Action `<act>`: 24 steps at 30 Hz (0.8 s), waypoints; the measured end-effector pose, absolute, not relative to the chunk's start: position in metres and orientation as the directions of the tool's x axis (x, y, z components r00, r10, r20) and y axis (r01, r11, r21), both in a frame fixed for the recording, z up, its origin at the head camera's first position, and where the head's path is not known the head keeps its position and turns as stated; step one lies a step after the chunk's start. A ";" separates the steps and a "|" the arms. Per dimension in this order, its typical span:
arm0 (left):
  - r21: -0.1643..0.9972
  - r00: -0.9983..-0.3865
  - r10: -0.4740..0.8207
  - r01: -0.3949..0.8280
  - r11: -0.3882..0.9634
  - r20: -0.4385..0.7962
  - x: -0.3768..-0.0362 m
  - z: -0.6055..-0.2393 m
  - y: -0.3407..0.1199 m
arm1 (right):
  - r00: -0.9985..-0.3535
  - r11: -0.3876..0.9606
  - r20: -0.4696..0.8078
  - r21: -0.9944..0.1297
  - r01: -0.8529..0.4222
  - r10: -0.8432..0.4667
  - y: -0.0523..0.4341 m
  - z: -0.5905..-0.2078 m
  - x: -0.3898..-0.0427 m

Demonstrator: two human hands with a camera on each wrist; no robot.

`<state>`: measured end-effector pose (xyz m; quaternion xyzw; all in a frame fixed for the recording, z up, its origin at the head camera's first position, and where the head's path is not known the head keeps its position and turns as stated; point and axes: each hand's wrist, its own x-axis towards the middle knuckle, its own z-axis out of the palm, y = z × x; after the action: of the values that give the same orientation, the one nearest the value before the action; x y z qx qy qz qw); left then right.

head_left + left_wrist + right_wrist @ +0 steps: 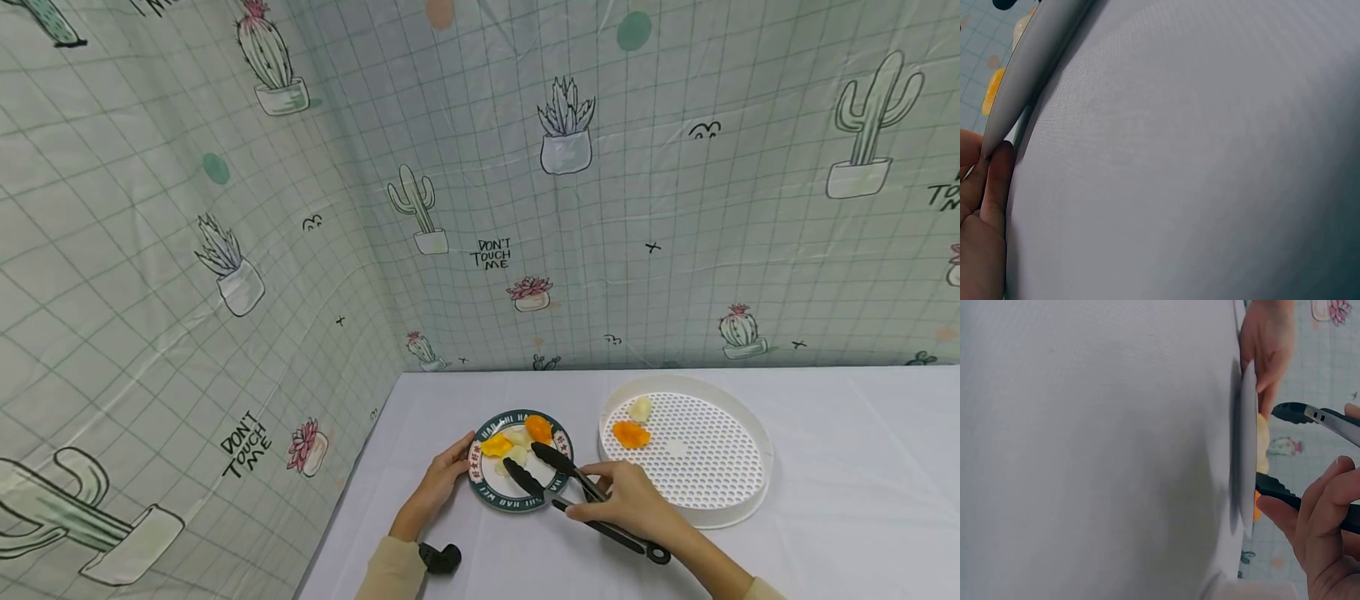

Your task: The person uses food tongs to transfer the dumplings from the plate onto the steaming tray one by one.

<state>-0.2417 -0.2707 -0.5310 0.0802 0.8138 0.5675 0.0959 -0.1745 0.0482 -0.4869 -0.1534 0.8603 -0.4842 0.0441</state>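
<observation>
My left hand (pixel 444 473) pinches the left rim of a round plate (pixel 501 502) with a green patterned border; in the left wrist view, the thumb and fingers (pixel 999 175) meet at its edge. On the plate lie an orange piece (pixel 537 428), a yellow piece (pixel 496 446) and several pale pieces, all looking like cut food. My right hand (pixel 633 500) holds black-tipped tongs (pixel 525 478), spread apart over the plate's near right side. Seen from the right wrist, one tong tip (pixel 1275 486) is low by the plate's food, the other (pixel 1291 412) stands clear of it.
To the right of the plate stands a round white perforated tray (pixel 705 454) with a raised rim. A pale piece (pixel 640 408) and an orange piece (pixel 632 434) lie at its left side. A black device (pixel 441 558) is beside the left wrist. Cactus-printed cloth (pixel 615 200) hangs behind the white table.
</observation>
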 end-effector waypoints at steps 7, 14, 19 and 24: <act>0.943 -0.965 0.255 0.031 0.331 -0.057 -0.241 -0.530 -0.271 | -0.960 0.509 0.021 -0.845 -0.166 -0.278 0.039 -0.493 -0.176; 0.946 -0.964 0.263 0.040 0.323 -0.049 -0.240 -0.528 -0.271 | -0.961 0.496 0.035 -0.851 -0.172 -0.273 0.030 -0.498 -0.176; 0.943 -0.964 0.258 0.032 0.330 -0.057 -0.241 -0.529 -0.271 | -0.955 0.473 0.083 -0.854 -0.215 -0.284 0.026 -0.500 -0.176; 0.944 -0.965 0.255 0.029 0.328 -0.059 -0.241 -0.530 -0.272 | -0.957 0.484 0.102 -0.845 -0.228 -0.272 0.023 -0.500 -0.175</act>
<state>-0.2408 -0.2717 -0.5298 0.0877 0.8090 0.5728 0.0984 -0.1753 0.0228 -0.5003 -0.1451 0.8610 -0.4869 0.0227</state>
